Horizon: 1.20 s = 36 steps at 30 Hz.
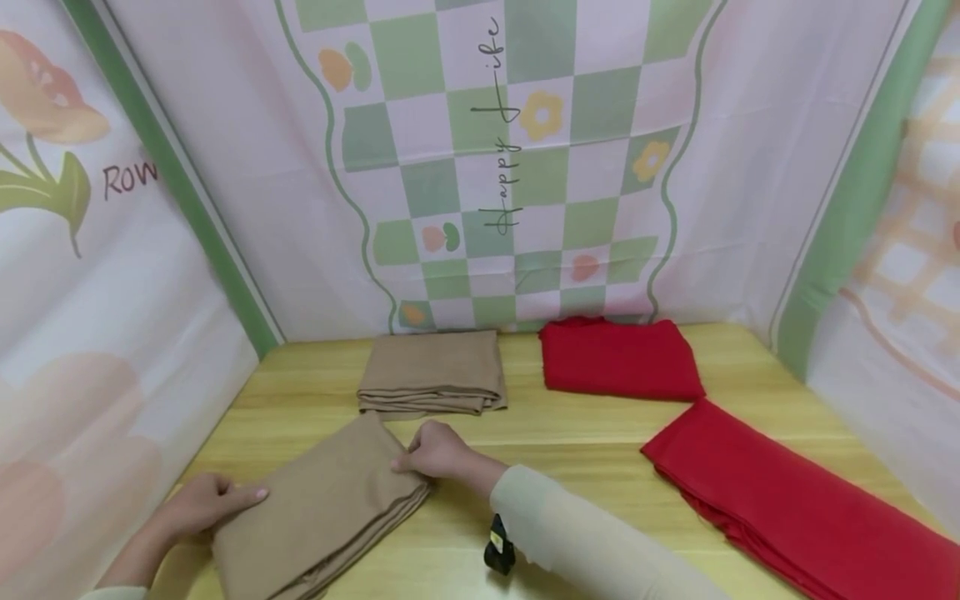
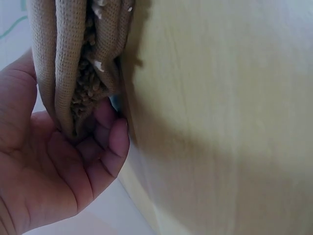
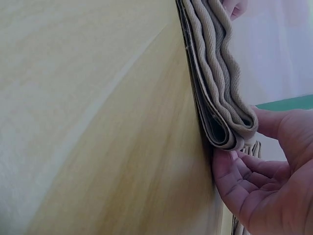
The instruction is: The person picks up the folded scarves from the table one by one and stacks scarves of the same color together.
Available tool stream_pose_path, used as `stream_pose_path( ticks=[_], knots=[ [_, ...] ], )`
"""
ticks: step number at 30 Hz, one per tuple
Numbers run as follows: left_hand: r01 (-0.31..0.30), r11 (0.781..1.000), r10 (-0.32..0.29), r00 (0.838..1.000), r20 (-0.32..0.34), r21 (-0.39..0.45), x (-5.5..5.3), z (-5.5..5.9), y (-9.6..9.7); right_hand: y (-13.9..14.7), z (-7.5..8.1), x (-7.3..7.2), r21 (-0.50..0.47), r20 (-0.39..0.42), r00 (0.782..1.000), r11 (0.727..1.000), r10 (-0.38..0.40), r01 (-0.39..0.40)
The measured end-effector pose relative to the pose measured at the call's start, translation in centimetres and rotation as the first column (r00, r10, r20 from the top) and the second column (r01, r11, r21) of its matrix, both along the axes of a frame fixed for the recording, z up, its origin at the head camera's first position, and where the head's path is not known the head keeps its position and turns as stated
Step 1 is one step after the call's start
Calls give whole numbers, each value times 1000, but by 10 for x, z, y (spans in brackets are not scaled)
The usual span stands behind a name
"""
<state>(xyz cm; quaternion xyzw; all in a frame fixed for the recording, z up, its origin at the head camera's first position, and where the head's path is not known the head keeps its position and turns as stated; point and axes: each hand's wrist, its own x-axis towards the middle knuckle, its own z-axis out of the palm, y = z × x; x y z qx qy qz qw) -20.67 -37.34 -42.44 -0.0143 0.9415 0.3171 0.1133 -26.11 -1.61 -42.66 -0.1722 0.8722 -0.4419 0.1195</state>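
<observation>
A folded tan cloth (image 1: pixel 322 508) lies slanted at the front left of the table, its layered edge toward the front right. My left hand (image 1: pixel 202 504) grips its left side, thumb on top and fingers curled under the layers, as the left wrist view shows. At the opposite end, my right hand (image 1: pixel 435 450) pinches the corner; in the right wrist view the folded layers (image 3: pixel 220 98) sit between its thumb above and fingers below. Just behind the cloth lies a second folded tan cloth (image 1: pixel 435 367), near the right hand.
A folded red cloth (image 1: pixel 618 358) sits at the back right of the wooden table (image 1: pixel 585 450). Another, longer red cloth (image 1: pixel 802 500) stretches along the right side. Printed curtains (image 1: pixel 540 183) enclose the table at the back and sides. A black strap piece (image 1: pixel 498 546) hangs at the right sleeve.
</observation>
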Motion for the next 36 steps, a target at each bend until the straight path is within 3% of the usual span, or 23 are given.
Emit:
stream_pose_path(
  ticks=[13,19,26,36],
  knots=[
    [4,992,-9,999,41,125,0,2,-5,0,-3,-4,-19,54,998,999,-34,35],
    [71,976,-88,993,74,208,-3,0,-14,-1,-4,-4,-20,61,997,999,-35,37],
    [153,942,-197,973,120,300,-4,1,-21,-1,-2,-2,-36,54,998,999,-23,25],
    [112,938,-158,981,117,328,-3,5,-15,-1,-4,-1,-51,22,1000,998,-19,20]
  ],
)
